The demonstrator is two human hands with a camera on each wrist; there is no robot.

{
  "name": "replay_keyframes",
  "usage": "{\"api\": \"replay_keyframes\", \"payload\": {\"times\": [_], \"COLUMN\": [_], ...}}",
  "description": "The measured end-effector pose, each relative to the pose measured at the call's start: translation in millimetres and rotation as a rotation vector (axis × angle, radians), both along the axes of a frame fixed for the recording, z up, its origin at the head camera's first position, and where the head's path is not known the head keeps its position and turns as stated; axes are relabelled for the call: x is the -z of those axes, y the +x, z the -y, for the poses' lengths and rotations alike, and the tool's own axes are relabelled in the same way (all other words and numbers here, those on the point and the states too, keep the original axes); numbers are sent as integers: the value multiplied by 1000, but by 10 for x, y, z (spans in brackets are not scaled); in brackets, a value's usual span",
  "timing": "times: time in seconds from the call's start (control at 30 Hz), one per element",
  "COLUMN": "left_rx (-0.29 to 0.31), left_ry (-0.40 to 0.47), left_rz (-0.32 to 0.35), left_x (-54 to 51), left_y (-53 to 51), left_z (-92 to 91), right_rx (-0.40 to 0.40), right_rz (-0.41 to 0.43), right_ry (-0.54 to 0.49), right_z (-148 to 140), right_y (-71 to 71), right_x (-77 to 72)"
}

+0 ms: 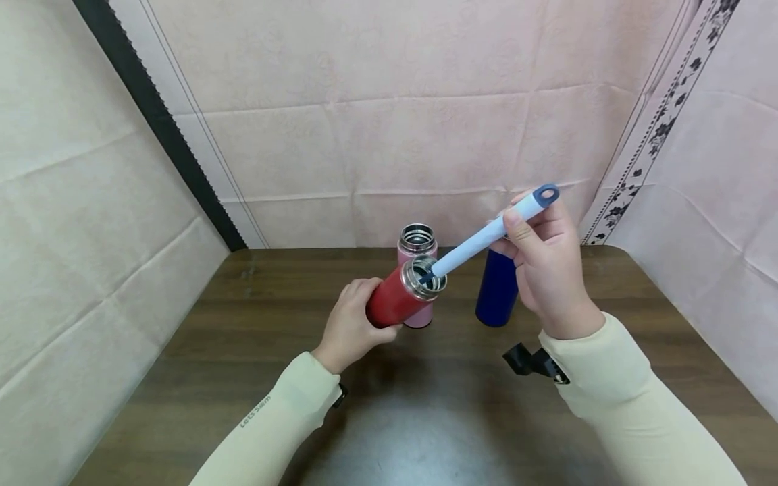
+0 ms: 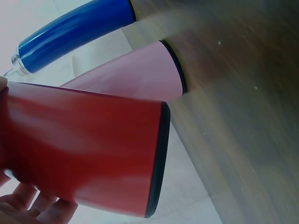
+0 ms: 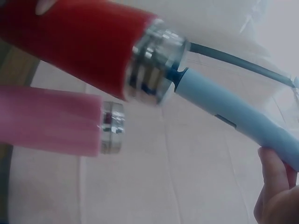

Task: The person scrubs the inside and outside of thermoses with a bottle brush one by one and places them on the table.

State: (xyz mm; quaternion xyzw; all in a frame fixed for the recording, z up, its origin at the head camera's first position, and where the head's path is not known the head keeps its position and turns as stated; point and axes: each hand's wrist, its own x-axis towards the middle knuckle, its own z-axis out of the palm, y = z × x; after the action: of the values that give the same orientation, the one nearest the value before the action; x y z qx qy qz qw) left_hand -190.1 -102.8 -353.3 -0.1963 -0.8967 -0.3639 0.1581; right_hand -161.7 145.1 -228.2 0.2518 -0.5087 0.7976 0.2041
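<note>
My left hand (image 1: 355, 327) grips a red bottle (image 1: 392, 298), tilted with its open steel mouth toward the right. Between the thumb and fingers of my right hand (image 1: 550, 270) is a light blue handle (image 1: 471, 248) with a dark blue ring end. Its dark lower end goes into the red bottle's mouth; whatever is inside the bottle is hidden. The right wrist view shows the handle (image 3: 224, 105) meeting the mouth of the red bottle (image 3: 79, 42). In the left wrist view the red bottle (image 2: 88, 144) is held clear of the table.
A pink bottle (image 1: 417, 241) stands open right behind the red one. To the right, a blue bottle (image 1: 497, 290) stands partly behind my right hand. The wooden table (image 1: 243, 378) meets cloth-covered walls at the back and sides.
</note>
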Motion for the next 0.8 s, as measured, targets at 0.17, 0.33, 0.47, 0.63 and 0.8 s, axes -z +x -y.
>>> {"api": "replay_keyframes", "payload": {"times": [0.17,0.33,0.47,0.63,0.8], "left_rx": [16,11,24,30,24], "left_ry": [-8,-12,-19,-25,-31], "left_rz": [0,0,-13,-30,-32], "left_x": [-10,-12,-18,-5,14], "left_y": [16,24,30,24,21], "left_z": [-42,-55,-72,-99,-110], "right_rx": [36,63,77,86,97], "right_rz": [39,73,96,125,137], "right_ry": [73,135,209,269,270], "right_z": [77,156,216,261,265], "right_y": [-24,-45,-64,-84,-95], "right_x": [82,166,243,319,354]}}
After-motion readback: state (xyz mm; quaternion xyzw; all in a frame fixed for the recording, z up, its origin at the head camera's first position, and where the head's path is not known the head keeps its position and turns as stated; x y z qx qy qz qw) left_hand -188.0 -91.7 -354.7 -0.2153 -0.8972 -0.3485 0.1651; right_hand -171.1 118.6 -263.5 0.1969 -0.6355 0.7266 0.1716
